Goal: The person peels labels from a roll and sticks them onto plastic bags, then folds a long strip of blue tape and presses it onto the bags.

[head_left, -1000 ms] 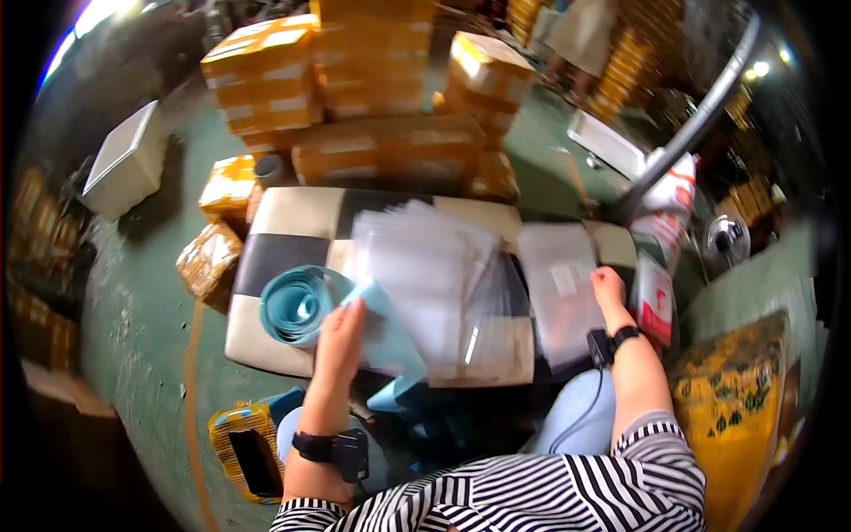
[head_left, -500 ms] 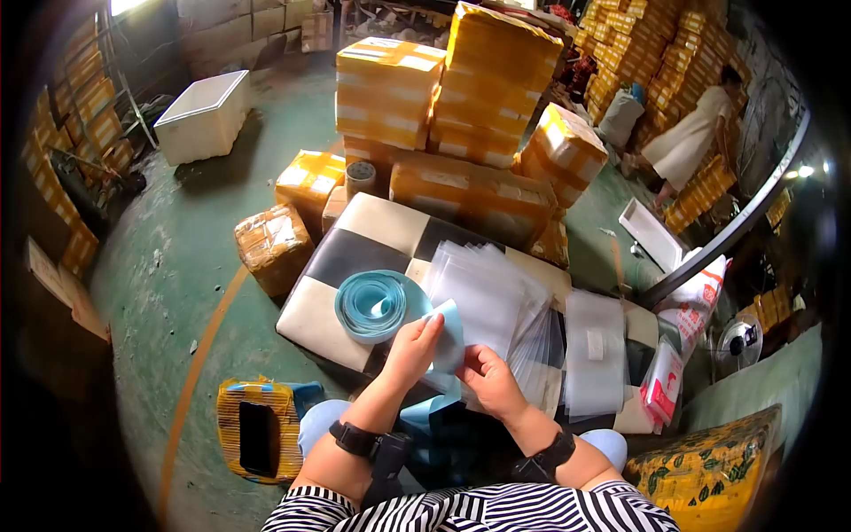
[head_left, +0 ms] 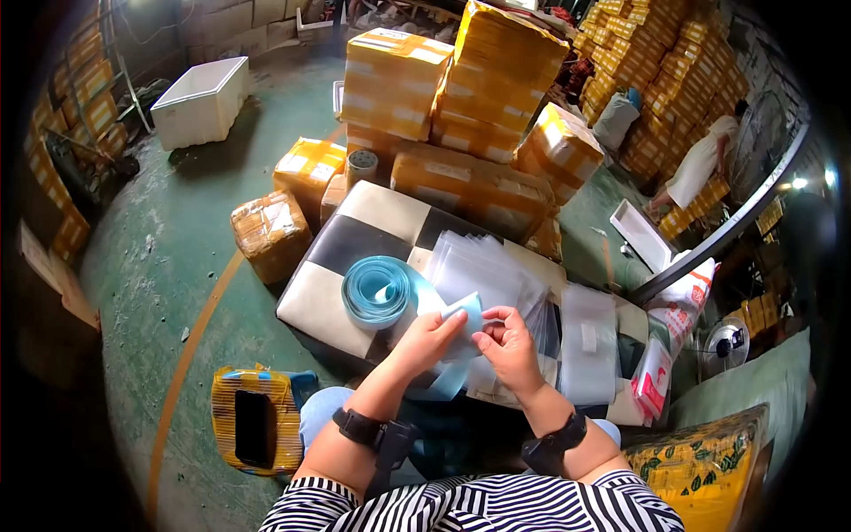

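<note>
A roll of light blue plastic strip [head_left: 376,293] lies on the black-and-white checked padded top [head_left: 383,213], and its loose length runs right to my hands. My left hand [head_left: 429,340] is closed on this strip, thumb on top, with a folded part standing up beyond the fingers. At the strip's right edge, my right hand [head_left: 512,353] pinches with thumb and forefinger; its other fingers are curled. The strip's tail hangs below my hands. Behind them, a fanned stack of clear plastic bags [head_left: 479,275] lies on the padded top, partly covered by the strip and hands.
Taped cartons [head_left: 397,89] stand behind the padded top, with a tape roll [head_left: 362,165] beside them. A second pile of clear bags [head_left: 589,341] lies right. A phone [head_left: 254,429] rests on a taped stool at left. Another person [head_left: 705,164] bends at far right.
My right hand has risen and turned, its fingers now upright at the strip's edge. My left hand has moved slightly right with the strip. The view has shifted a little.
</note>
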The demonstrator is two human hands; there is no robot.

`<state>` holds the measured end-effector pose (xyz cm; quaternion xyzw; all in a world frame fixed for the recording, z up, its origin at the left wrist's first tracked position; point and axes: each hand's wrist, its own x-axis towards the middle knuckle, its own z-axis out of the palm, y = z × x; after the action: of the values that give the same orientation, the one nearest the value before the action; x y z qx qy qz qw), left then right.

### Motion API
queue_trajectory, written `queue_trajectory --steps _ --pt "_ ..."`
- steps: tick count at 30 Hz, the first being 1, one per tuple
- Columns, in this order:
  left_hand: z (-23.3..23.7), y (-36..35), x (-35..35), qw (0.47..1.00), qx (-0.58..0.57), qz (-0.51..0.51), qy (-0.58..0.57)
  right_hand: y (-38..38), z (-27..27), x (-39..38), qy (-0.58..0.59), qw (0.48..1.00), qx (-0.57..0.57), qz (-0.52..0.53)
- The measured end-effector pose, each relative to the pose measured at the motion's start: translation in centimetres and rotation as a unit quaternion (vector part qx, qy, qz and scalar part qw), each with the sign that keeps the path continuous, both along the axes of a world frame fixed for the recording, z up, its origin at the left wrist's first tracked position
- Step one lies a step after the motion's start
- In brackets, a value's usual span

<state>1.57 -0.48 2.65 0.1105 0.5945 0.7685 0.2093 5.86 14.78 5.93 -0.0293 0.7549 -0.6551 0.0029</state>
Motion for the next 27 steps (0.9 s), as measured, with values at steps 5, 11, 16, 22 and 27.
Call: queue_trajectory --steps 5,11,16,22,27 --pt "-1.7 0.5 -0.7 0.993 0.088 0.073 -0.015 0.0 -0.9 0.7 0.009 0.999 0.042 0.024" --pt "-3.3 -0.1 -1.7 0.985 0.146 0.058 -0.068 1.2 -1.9 -0.4 0.081 0.994 0.075 -0.011" --pt "-2.2 -0.2 -1.5 0.981 0.163 0.067 -0.075 1.2 -0.3 -1.1 0.107 0.989 0.098 0.007" --pt "-2.6 0.3 -1.8 0.982 0.136 0.117 -0.055 -0.1 0.5 -0.7 0.055 0.985 0.134 0.091" --pt "-2.0 0.1 -1.6 0.994 -0.048 0.064 0.072 -0.5 0.0 -1.6 0.115 0.977 0.180 0.013"
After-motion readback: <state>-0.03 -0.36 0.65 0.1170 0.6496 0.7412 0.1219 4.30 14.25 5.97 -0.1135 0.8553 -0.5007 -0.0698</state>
